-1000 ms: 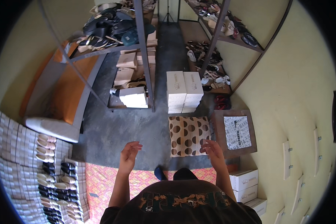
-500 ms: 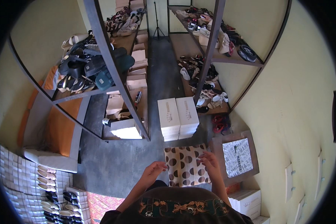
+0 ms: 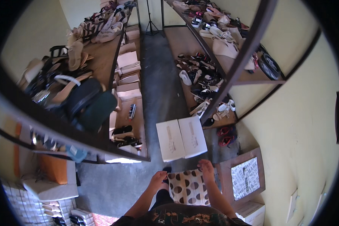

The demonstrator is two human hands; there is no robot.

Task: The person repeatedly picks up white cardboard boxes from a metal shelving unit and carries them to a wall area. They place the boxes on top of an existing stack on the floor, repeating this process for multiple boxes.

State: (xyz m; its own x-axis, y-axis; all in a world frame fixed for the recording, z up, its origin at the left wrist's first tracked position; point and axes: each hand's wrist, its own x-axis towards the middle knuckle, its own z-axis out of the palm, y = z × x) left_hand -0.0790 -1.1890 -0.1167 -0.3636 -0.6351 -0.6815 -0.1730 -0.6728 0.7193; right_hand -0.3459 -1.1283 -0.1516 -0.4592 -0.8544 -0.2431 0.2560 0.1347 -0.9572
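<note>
My left hand [image 3: 158,180] hovers to the left of a beige cushion [image 3: 188,190] patterned with dark dots, its fingers slightly bent and nothing seen in it. Above the cushion's right far corner is my right hand [image 3: 206,170], also empty, with curved fingers apart. Two stacks of white boxes stand side by side on the floor just ahead of the hands: a left stack [image 3: 170,141] and a right stack [image 3: 193,137]. Neither hand touches them. My foot shows beside the cushion's left edge.
Metal-framed racks heaped with shoes rise on both sides: a left shelf [image 3: 98,62] and a right shelf [image 3: 229,69]. Red shoes [image 3: 226,136] lie on the floor near a low brown table [image 3: 224,169]. A black tripod [image 3: 151,26] stands at the far end of the aisle.
I have moved forward, so the white box stacks and racks appear nearer. Both hands stay raised and empty, now closer to the boxes, and my leg has come into view.
</note>
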